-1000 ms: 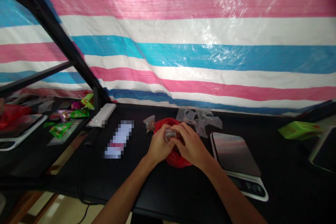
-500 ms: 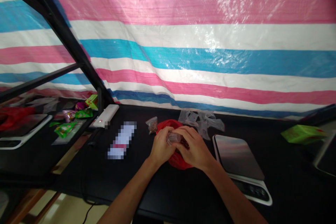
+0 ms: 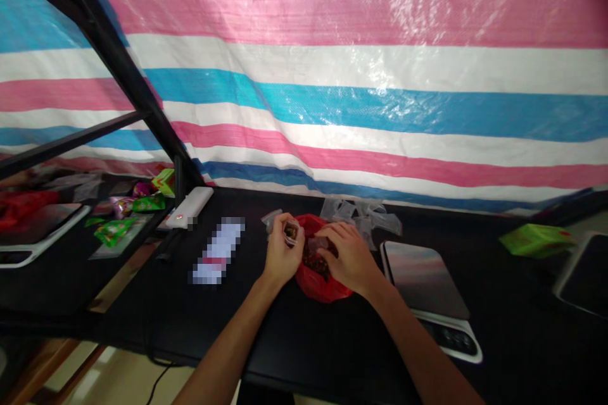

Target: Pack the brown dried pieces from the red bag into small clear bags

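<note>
My left hand (image 3: 281, 254) pinches a small clear plastic bag (image 3: 290, 232) with dark bits in it, held just left of an open red plastic bag (image 3: 323, 281) on the black table (image 3: 332, 342). My right hand (image 3: 346, 255) rests on the red bag's mouth, its fingers curled into the dark brown contents (image 3: 313, 259). What the right fingers hold is hidden. A second small filled clear bag (image 3: 272, 220) lies on the table just behind my left hand.
Several empty clear bags (image 3: 363, 215) lie behind the red bag. A digital scale (image 3: 427, 288) sits at my right. A white power bank (image 3: 186, 209), green packets (image 3: 114, 228) and another scale (image 3: 33, 231) lie to the left; a green box (image 3: 534, 239) far right. A striped tarp hangs behind.
My hands, closed together on one small bag before, have parted. The left has carried the small bag to the left and up; the right has dropped into the red bag.
</note>
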Demonstrator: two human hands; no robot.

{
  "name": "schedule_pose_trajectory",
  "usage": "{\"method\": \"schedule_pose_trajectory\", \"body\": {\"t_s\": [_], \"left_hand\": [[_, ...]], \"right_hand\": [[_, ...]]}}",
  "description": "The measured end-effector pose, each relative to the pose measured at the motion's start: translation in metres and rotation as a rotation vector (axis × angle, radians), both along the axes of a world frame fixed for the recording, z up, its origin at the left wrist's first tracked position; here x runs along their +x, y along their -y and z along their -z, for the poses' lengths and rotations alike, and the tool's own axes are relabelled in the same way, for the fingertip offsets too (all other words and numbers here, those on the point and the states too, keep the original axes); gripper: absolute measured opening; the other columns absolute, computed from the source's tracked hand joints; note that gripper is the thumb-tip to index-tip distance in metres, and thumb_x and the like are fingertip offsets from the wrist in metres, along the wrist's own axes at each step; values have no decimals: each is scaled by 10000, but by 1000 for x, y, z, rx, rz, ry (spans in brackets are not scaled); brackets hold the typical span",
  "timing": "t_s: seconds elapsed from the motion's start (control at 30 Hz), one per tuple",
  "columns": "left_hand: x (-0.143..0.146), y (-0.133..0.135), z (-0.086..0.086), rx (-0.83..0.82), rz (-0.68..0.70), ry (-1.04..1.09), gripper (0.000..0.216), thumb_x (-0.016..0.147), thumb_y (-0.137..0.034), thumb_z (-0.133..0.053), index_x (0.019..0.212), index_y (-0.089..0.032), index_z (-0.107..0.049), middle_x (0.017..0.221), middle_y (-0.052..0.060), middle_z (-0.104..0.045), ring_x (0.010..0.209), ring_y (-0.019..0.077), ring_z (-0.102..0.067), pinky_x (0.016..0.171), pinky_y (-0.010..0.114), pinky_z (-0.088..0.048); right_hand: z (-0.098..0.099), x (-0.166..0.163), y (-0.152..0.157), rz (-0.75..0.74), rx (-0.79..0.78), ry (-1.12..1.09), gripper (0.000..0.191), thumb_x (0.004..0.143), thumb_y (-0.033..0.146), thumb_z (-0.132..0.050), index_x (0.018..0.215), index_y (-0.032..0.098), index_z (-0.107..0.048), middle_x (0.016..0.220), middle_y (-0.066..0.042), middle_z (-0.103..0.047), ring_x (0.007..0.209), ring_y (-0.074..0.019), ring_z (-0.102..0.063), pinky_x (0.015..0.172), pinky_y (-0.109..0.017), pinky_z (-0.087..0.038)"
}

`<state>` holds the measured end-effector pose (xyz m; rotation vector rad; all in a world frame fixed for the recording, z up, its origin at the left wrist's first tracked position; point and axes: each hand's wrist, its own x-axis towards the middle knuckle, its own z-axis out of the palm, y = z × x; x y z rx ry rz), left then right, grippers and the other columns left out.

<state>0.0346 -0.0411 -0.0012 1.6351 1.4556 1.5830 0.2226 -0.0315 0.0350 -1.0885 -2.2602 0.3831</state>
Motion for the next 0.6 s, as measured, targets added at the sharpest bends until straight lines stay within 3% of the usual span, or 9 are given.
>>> {"method": "schedule_pose_trajectory", "body": {"t_s": [0.2,0.37,0.47,0.6], "left_hand": [[-1,-4,7,52,-165,-241,292,922,-261,-591,1198,-196,-522,1037,88,-665,944,218,-670,856,351,-523],[-11,-2,-6,-180,-240,-410,347,898,-227,-576,1243,-209,-542,987,102,-717,877,275,-705,807,385,-522],[-13,0,-9,-263,-149,-425,414,884,-211,-581,1294,-233,-521,1000,96,-722,894,284,-712,796,380,-517],[-7,1,-5,-241,145,-216,474,861,-158,-593,1312,-261,-492,996,41,-706,892,214,-697,828,333,-521]], "right_hand": [[9,0,-2,-23,21,-15,421,840,-5,-555,1152,252,-673,1221,-40,-701,1170,-239,-580,1032,-422,-394],[10,6,-7,51,11,-29,295,887,66,-581,1109,242,-662,1160,-51,-716,1130,-243,-618,1003,-403,-412],[13,8,-9,77,0,1,213,898,111,-614,1065,237,-657,1104,-51,-717,1084,-250,-628,988,-403,-418],[20,5,-8,53,-20,24,243,890,79,-594,1065,237,-650,1080,-45,-721,1064,-244,-630,984,-404,-410]]}}
